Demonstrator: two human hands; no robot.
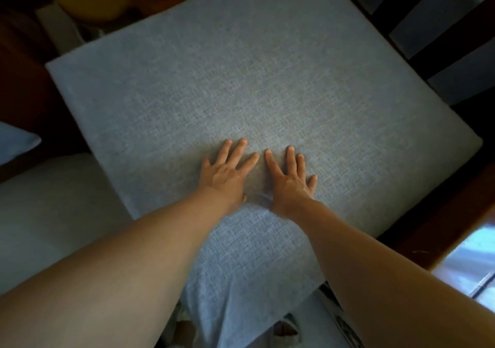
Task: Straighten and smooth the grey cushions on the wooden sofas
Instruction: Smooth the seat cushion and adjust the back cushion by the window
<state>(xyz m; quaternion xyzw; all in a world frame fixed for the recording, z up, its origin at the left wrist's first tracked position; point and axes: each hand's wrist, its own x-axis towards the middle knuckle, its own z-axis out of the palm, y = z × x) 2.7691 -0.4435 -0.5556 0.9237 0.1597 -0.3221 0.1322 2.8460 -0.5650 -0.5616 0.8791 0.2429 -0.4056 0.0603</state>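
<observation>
My left hand and right hand lay flat, fingers spread, gripping nothing, mid grey seat cushion. Sweeping outward evenly seemed best.

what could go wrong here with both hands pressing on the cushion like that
The left hand and right hand lie flat, close together near the middle of the grey cushion. Pushing forward from there might slide the whole cushion instead of smoothing it. Its near corner already seems to hang past the wooden frame, so it could end up more crooked. Pressing in one spot may also leave the outer edges unsmoothed.
</observation>
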